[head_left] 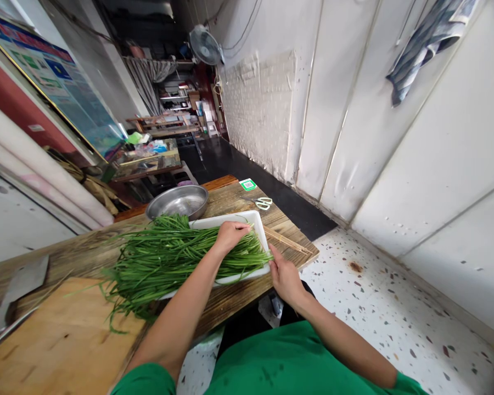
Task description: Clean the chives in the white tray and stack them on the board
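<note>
Trailing slender greens (160,247), rectangular tray (214,221)

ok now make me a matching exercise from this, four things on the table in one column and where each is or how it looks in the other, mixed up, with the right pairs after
Things
1. green stalks
2. scissors
3. cleaver
4. metal bowl

Place or look
A. round and silver-grey
B. beside the wooden cutting board
C. heaped in the white tray, spilling past one end
D. near the green-and-white card, with pale handles

Right pairs
1-C, 2-D, 3-B, 4-A
</note>
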### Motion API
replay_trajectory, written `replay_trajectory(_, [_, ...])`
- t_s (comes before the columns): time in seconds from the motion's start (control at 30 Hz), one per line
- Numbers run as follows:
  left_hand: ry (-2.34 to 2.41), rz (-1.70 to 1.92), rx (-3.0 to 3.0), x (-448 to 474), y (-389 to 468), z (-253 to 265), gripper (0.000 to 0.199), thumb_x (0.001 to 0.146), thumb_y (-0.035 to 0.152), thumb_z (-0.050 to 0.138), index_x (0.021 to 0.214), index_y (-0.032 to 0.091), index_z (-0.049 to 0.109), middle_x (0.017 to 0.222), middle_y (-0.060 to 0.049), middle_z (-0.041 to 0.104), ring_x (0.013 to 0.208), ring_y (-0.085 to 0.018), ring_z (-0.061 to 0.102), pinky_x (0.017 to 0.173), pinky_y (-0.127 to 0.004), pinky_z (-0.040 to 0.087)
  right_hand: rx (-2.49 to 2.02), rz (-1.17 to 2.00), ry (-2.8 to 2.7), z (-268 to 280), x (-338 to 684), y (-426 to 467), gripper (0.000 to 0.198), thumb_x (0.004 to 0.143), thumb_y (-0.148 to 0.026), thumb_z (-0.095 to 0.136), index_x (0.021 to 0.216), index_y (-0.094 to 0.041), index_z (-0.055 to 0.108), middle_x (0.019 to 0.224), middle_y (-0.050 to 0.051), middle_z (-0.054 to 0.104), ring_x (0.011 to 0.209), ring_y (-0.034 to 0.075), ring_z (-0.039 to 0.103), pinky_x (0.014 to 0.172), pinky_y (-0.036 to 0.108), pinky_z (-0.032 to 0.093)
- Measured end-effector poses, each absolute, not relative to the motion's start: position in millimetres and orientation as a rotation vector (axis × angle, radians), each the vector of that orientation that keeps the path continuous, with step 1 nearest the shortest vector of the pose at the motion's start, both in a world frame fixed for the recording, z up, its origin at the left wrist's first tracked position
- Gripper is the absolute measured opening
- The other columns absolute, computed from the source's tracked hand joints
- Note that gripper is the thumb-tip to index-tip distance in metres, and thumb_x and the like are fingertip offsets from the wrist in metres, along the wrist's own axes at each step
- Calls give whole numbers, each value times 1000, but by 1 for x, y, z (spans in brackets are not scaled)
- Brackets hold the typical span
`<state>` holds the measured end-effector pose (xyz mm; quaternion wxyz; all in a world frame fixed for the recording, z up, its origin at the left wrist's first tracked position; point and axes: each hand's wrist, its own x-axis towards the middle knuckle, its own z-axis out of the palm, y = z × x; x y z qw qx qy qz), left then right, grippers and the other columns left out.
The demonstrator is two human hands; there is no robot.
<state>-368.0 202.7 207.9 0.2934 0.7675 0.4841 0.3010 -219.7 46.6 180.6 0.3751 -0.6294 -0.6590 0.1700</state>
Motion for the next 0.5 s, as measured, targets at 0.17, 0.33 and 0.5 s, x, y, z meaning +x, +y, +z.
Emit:
replay_trajectory(0.17, [1258, 756, 2076, -365, 194, 211, 26, 66, 38, 59, 80, 19, 71, 84, -3, 69, 79, -19, 62, 76, -27, 44, -1609, 408, -1697, 179, -220, 48, 46, 85, -17, 31, 130, -6, 33, 80, 12, 67, 70, 20, 63, 65, 29, 49])
replay_trajectory(0.33, [1163, 683, 2128, -357, 179, 214, 25, 66, 35, 60, 82, 19, 71, 83, -3, 69, 80, -20, 62, 76, -27, 44, -1643, 384, -1690, 178, -220, 54, 49, 85, -20, 30, 132, -4, 29, 76, 12, 66, 63, 20, 62, 61, 30, 48])
replay_trajectory(0.5, [1057, 576, 2141, -354, 163, 215, 26, 67, 36, 59, 83, 19, 71, 83, -4, 69, 78, -20, 62, 75, -29, 44, -1643, 412, -1678, 179, -220, 58, 50, 85, -20, 29, 133, -5, 26, 76, 11, 66, 62, 19, 62, 62, 29, 48])
